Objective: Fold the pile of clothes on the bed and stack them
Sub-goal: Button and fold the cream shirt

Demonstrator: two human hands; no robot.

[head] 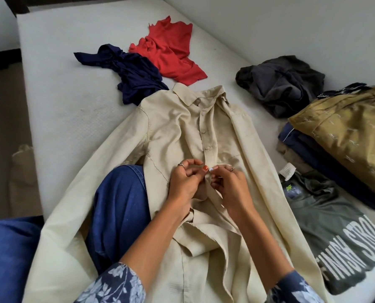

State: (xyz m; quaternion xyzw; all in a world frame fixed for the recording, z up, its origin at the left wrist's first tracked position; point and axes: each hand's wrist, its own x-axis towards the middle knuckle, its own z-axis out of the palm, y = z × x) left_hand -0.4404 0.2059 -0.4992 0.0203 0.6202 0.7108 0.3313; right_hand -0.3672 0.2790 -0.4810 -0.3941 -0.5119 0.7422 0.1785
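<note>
Hands: left hand (185,180) and right hand (228,182) meet at the shirt's front strip, fingers curled and pinching the cloth, seemingly fastening a button so the front stays shut for folding.
Shirt: beige shirt (173,127) lies face up along the middle of the bed (57,84), collar toward the far end, lower part draped over the person's blue-clad knee (119,204) at the near edge; sleeves spread to both sides.
Stack: grey printed T-shirt (335,232) lies folded by the right edge; beyond it a stack of folded clothes (343,136), kept clear of the working space.
Unfolded: dark grey garment (280,84), navy garment (132,73) and red top (171,51) wait crumpled farther up the bed.
</note>
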